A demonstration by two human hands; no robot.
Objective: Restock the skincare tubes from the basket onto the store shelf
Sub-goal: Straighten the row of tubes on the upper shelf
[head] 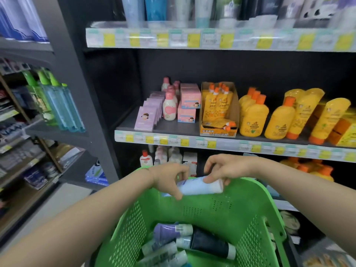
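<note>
Spare tubes [192, 241] lie loose in the green basket [269, 209]. My left hand [169, 180] and right hand [225, 168] pinch one pale blue tube [200, 186] above its far rim, probably orienting it for shelving.

Yellow bottles [252, 120] with orange caps stand at the middle right. Pink boxes [189, 105] and purple boxes [148, 116] sit left of them. Tall green and blue bottles [57, 105] stand at the left.
</note>
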